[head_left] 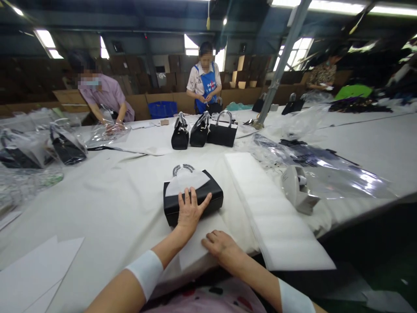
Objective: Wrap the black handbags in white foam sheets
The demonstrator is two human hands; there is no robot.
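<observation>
A black handbag with wrapped handles lies on the white-covered table in front of me. White tissue paper drapes over its upper side, below the handles. My left hand presses on the bag's front with fingers spread, not gripping it. Lower and to the right, my right hand is closed near the table's front edge, its fingers bent in. Under it a pale sheet or the cloth shows; whether the fingers pinch anything is hidden.
White foam sheets and a grey tape dispenser lie right, beside clear plastic bags. Several black handbags stand farther back. White paper lies left. Three people, including one in a blue apron, work across the table.
</observation>
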